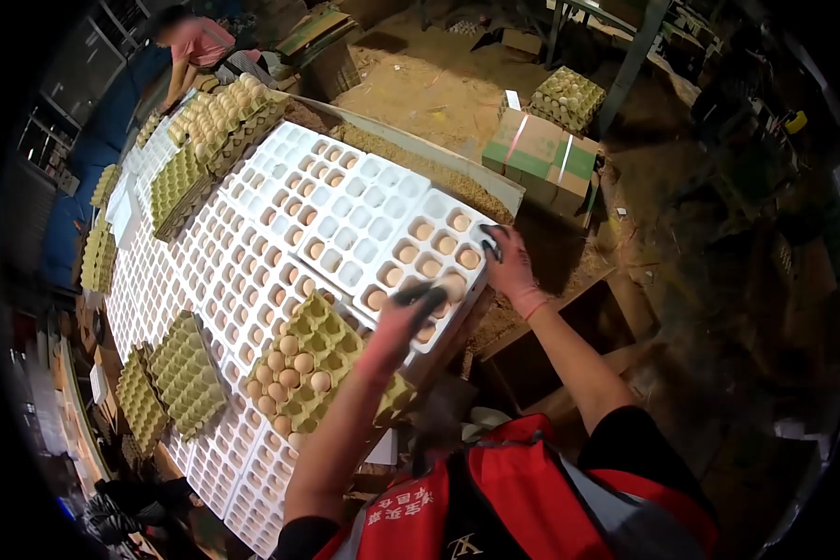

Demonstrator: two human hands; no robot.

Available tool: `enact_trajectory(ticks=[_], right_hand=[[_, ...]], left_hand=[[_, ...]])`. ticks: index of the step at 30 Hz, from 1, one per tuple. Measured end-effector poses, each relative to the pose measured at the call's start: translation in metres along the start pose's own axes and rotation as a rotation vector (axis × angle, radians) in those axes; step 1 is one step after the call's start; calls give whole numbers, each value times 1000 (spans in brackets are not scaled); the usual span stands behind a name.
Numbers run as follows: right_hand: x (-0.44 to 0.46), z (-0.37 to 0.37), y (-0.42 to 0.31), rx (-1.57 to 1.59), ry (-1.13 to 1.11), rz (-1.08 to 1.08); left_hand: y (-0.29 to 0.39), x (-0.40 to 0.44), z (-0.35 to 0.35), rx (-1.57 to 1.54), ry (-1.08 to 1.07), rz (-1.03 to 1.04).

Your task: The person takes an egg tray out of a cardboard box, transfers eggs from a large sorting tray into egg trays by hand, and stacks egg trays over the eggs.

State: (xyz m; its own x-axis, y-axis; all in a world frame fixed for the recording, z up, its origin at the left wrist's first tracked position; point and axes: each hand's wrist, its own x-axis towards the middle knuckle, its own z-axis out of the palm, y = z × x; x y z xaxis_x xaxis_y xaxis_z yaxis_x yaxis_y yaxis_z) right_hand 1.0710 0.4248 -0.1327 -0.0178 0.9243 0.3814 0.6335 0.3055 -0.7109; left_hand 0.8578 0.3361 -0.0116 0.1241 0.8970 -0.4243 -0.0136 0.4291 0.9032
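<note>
Over the tray (436, 200) of eggs (422, 230), the left hand (404, 323) pinches another egg (454, 284), right hand (511, 269) curled on the rim (463, 310).

Left hand (403, 322) blurred, right hand (511, 269) curled

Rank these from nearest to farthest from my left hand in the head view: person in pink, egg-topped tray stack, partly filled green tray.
From your left hand:
1. Partly filled green tray: close by, left of the hand.
2. Egg-topped tray stack: farther, toward upper left.
3. Person in pink: farthest, top left, beyond the stack.
</note>
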Motion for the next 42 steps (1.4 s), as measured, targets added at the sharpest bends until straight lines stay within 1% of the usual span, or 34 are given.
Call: enact_trajectory(ticks=[1,2,3,4,6,8,9,10,12,15,16,18,19,20,22,23,24,26,28,29,30,32,34,35,36,38,39,40,41,42], right_hand=[[-2,-7,7,40,31,70],[-2,-17,10,82,64,139],[-1,-27,10,126,101,208],[2,-35,10,142,88,206],[8,-49,8,175,53,198],[12,-53,13,212,35,206],[13,-53,16,211,28,208],[14,-53,15,209,20,210],[18,-56,5,254,-30,202],[32,-52,0,314,-65,180],[35,-48,-1,330,-74,174],[44,-41,-4,327,-85,166],[49,-37,-7,330,-100,167],[52,-32,-9,332,-122,169],[63,-20,-11,291,-71,129],[68,-11,-13,276,-54,117],[75,1,-15,170,-13,53],[92,48,-5,-125,-118,-43],[104,86,-17,-559,-333,-262],[102,118,3,-746,-569,-245],[99,125,7,-709,-508,-257],[106,117,-6,-785,-616,-230],[114,106,-19,-875,-716,-254],[113,110,-14,-907,-703,-266],[110,115,-9,-940,-637,-304],[102,111,-51,-832,-501,-187],[88,115,-70,-706,-375,-330],[67,105,-125,-216,-479,-373],[26,107,-168,223,-488,-488],[-9,115,-197,371,-741,-565]], left_hand=[[-9,37,18,311,85,165],[-18,68,43,525,278,459],[-17,97,58,805,433,727],[-17,123,65,984,392,666],[-19,155,64,1323,288,661],[-21,170,51,1271,372,690],[-19,176,42,1260,494,726],[-12,180,33,1267,545,763],[-12,195,10,1467,363,586],[0,217,1,1245,305,651],[15,219,-1,1259,373,580],[18,250,-14,1134,647,702],[7,269,-26,1237,655,698],[-8,282,-38,1354,525,591],[-24,281,-39,1323,518,593],[-33,278,-39,1102,539,712],[-49,271,-38,1070,618,794],[-44,229,-32,903,707,798],[-48,158,-35,796,611,606],[-47,119,-42,792,534,612],[-49,82,-54,785,450,626],[-70,6,-78,856,512,591],[-115,-64,-104,702,698,479],[-122,-97,-115,698,813,423],[-126,-130,-121,693,923,359],[-97,-185,-127,610,993,183],[-110,-203,-132,575,1078,179],[-117,-217,-135,476,1051,115],[-115,-224,-132,518,1011,96],[-111,-226,-128,563,968,85]])
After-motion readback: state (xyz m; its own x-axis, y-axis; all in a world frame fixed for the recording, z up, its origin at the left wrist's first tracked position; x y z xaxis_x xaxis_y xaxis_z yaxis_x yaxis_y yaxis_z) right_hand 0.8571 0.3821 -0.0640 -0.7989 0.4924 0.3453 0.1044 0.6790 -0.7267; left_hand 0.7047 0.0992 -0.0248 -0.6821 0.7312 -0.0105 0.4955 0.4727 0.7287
